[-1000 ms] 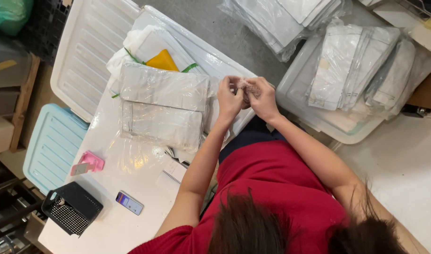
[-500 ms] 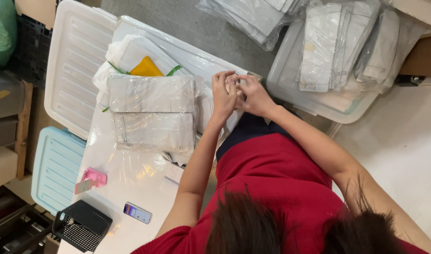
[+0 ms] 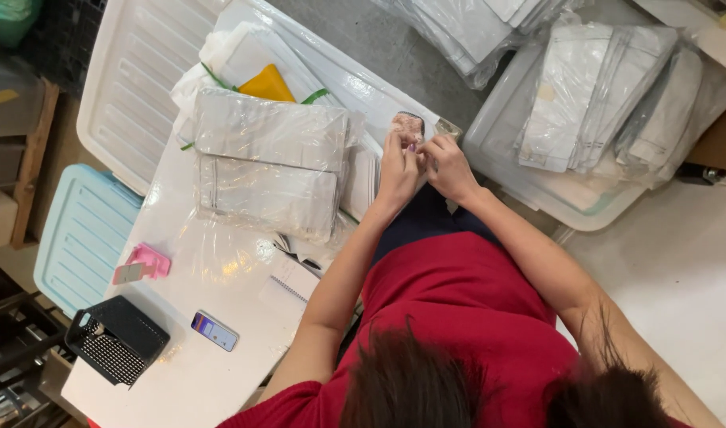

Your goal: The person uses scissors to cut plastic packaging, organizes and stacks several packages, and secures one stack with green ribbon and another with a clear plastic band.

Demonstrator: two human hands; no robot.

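My left hand [image 3: 398, 168] and my right hand [image 3: 450, 165] meet at the far edge of the white table [image 3: 196, 380]. Both pinch a small pinkish item [image 3: 409, 125] that sticks up above the fingertips; what it is cannot be made out. Just left of my left hand lies a stack of clear, silvery zip bags [image 3: 268, 162]. Behind that stack are white packets and a yellow piece [image 3: 266, 84].
A pink holder [image 3: 145, 261], a phone [image 3: 214, 331], a notebook [image 3: 299, 279] and a black mesh basket [image 3: 115, 339] are on the near table. A white lid [image 3: 129, 87] and a light blue lid [image 3: 81, 238] sit left. Right, a clear bin [image 3: 537, 190] holds white packages [image 3: 609, 95].
My hands stay together at the table's far edge. The small pinkish item now shows above my fingertips. The view has shifted slightly.
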